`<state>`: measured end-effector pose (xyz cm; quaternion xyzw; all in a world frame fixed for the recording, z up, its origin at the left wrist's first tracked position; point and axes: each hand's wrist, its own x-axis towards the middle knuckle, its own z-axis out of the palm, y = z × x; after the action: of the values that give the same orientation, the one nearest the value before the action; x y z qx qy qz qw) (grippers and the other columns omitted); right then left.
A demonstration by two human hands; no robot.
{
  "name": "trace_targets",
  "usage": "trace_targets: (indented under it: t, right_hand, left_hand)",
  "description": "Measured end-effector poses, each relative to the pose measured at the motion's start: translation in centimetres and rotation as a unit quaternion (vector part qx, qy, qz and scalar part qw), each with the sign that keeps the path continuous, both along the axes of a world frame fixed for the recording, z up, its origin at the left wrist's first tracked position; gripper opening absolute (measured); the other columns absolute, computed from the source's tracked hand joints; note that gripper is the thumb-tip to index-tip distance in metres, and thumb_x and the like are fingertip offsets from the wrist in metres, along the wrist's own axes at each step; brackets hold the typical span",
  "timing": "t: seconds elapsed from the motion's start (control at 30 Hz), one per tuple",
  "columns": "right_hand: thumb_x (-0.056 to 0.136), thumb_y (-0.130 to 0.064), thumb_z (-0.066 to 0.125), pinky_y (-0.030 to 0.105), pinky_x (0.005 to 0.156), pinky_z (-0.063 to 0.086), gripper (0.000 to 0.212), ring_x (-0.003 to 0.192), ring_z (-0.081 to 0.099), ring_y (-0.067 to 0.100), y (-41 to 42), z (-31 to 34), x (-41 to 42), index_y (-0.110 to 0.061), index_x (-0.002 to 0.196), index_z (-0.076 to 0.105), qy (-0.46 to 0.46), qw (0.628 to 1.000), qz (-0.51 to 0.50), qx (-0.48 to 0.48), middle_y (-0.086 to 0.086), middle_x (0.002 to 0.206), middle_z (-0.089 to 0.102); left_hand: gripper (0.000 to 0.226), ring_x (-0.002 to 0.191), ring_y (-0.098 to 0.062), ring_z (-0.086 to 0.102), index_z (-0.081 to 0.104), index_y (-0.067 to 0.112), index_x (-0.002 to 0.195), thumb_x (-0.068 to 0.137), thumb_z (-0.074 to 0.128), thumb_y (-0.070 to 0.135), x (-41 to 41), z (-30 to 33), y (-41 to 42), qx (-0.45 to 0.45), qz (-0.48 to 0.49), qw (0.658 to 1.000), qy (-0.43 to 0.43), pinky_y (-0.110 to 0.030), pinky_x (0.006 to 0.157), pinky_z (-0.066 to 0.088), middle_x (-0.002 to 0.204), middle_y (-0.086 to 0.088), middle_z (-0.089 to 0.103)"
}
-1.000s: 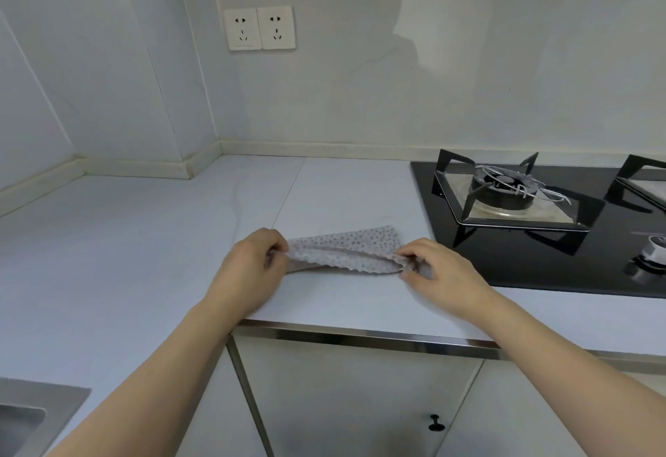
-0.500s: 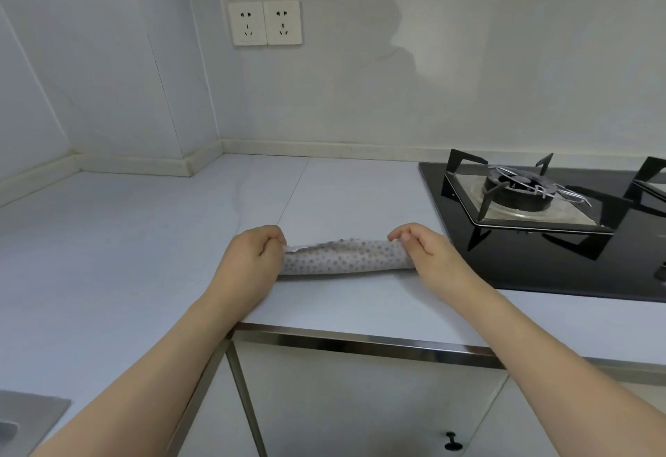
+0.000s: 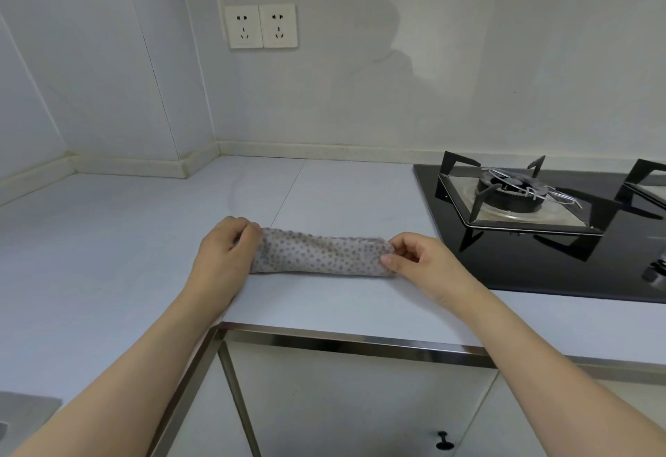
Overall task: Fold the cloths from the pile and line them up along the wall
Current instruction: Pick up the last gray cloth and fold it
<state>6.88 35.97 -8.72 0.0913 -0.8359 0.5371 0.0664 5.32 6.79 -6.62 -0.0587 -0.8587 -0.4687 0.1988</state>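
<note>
So there's one spotted cloth (image 3: pixel 319 253) folded into a long narrow strip, lying flat on the white surface (image 3: pixel 108 240) near the front edge, running left to right. The left hand (image 3: pixel 225 253) has its fingers curled over the left end of the strip and grips it there, and the right hand (image 3: pixel 420 262) pinches the right end between thumb and fingers. Both hands are low, right on the surface.

Around it: a black glass hob (image 3: pixel 540 258) sits just beside the right hand, with a burner and its black pan support (image 3: pixel 519 197) further back. The wall (image 3: pixel 432 60) is well behind the cloth, with a bare stretch of surface between them. A double socket (image 3: pixel 261 25) is up on the wall, left of centre. Bottom left there's a corner of a sink (image 3: pixel 21 420), and under the surface a white cabinet door with a small dark knob (image 3: pixel 442 440).
</note>
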Motion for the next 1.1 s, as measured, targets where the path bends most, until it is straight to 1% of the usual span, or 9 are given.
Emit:
trace_targets:
  t: [0.17, 0.3, 0.37, 0.53, 0.63, 0.7, 0.77, 0.87, 1.1]
  right_hand:
    - [0.091, -0.022, 0.063, 0.029, 0.075, 0.041, 0.017, 0.073, 0.053, 0.010, 0.0, 0.6, 0.6, -0.011, 0.079, 0.064, 0.005, 0.997, -0.014, -0.071, -0.004, 0.073, 0.061]
    - [0.089, -0.012, 0.065, 0.030, 0.086, 0.049, 0.005, 0.083, 0.064, 0.011, 0.1, 0.5, 0.3, -0.015, 0.090, 0.069, 0.022, 0.986, -0.049, -0.157, -0.002, 0.084, 0.072]
    - [0.089, -0.011, 0.065, 0.031, 0.090, 0.048, 0.010, 0.087, 0.066, 0.012, 0.1, 0.5, 0.3, -0.019, 0.092, 0.070, 0.028, 0.983, -0.070, -0.169, -0.001, 0.088, 0.073]
    - [0.093, -0.017, 0.061, 0.027, 0.082, 0.045, 0.008, 0.073, 0.059, 0.001, 0.1, 1.0, 0.6, -0.016, 0.088, 0.067, 0.051, 0.981, -0.088, -0.163, -0.012, 0.075, 0.065]
    - [0.095, -0.027, 0.058, 0.032, 0.088, 0.046, 0.018, 0.083, 0.060, 0.009, -0.2, 1.6, 1.2, -0.015, 0.083, 0.065, 0.061, 0.980, -0.108, -0.154, 0.002, 0.084, 0.067]
    - [0.096, -0.028, 0.055, 0.032, 0.091, 0.046, 0.021, 0.087, 0.061, 0.011, -0.5, 2.2, 1.6, -0.012, 0.087, 0.064, 0.074, 0.977, -0.119, -0.159, 0.008, 0.091, 0.067]
    - [0.097, -0.024, 0.055, 0.033, 0.091, 0.047, 0.017, 0.088, 0.062, 0.009, -0.8, 2.9, 1.7, -0.011, 0.095, 0.066, 0.087, 0.974, -0.127, -0.165, 0.002, 0.088, 0.067]
    - [0.096, -0.017, 0.056, 0.029, 0.094, 0.048, 0.016, 0.096, 0.065, 0.009, -1.3, 4.2, 1.8, -0.012, 0.107, 0.067, 0.096, 0.970, -0.138, -0.177, -0.002, 0.100, 0.070]
    - [0.097, -0.019, 0.054, 0.023, 0.077, 0.045, 0.013, 0.075, 0.057, 0.000, -1.3, 5.9, 2.5, -0.021, 0.091, 0.065, 0.132, 0.968, -0.149, -0.154, -0.010, 0.080, 0.065]
  left_hand:
    - [0.026, 0.073, -0.006, 0.052, 0.059, 0.014, 0.073, 0.097, 0.052, 0.022, 0.4, 0.3, 0.2, -0.024, -0.022, 0.999, 0.029, -0.011, 0.063, 0.038, 0.081, 0.002, 0.057]
    - [0.018, 0.082, -0.002, 0.053, 0.064, 0.018, 0.079, 0.096, 0.056, 0.021, 0.4, 0.5, 0.2, -0.055, -0.048, 0.996, 0.060, -0.002, 0.067, 0.036, 0.086, 0.006, 0.057]
    - [0.016, 0.084, -0.003, 0.053, 0.064, 0.019, 0.081, 0.096, 0.057, 0.021, 0.2, 0.6, 0.1, -0.077, -0.052, 0.993, 0.070, -0.003, 0.069, 0.036, 0.087, 0.007, 0.057]
    - [0.014, 0.087, -0.001, 0.056, 0.066, 0.023, 0.083, 0.095, 0.058, 0.023, 0.5, 2.3, -0.2, -0.075, -0.064, 0.993, 0.067, -0.005, 0.070, 0.039, 0.089, 0.013, 0.061]
    - [0.011, 0.086, 0.002, 0.058, 0.069, 0.025, 0.085, 0.093, 0.062, 0.024, 1.0, 3.8, -0.6, -0.045, -0.066, 0.995, 0.052, -0.012, 0.069, 0.041, 0.090, 0.014, 0.066]
    - [0.011, 0.080, 0.000, 0.060, 0.070, 0.025, 0.083, 0.092, 0.064, 0.024, 1.2, 4.6, -0.9, -0.038, -0.061, 0.996, 0.049, -0.016, 0.066, 0.042, 0.087, 0.013, 0.069]
    - [0.010, 0.077, -0.001, 0.060, 0.071, 0.025, 0.082, 0.091, 0.065, 0.026, 1.4, 5.3, -1.0, -0.040, -0.051, 0.997, 0.047, -0.017, 0.063, 0.042, 0.085, 0.014, 0.069]
    - [0.008, 0.079, -0.003, 0.061, 0.070, 0.026, 0.081, 0.089, 0.067, 0.028, 1.5, 6.1, -1.0, -0.048, -0.034, 0.997, 0.051, -0.021, 0.065, 0.043, 0.083, 0.016, 0.068]
    - [0.010, 0.079, 0.002, 0.060, 0.066, 0.022, 0.078, 0.087, 0.070, 0.022, 2.0, 7.2, -0.9, -0.032, -0.024, 0.997, 0.072, -0.017, 0.066, 0.042, 0.081, 0.016, 0.067]
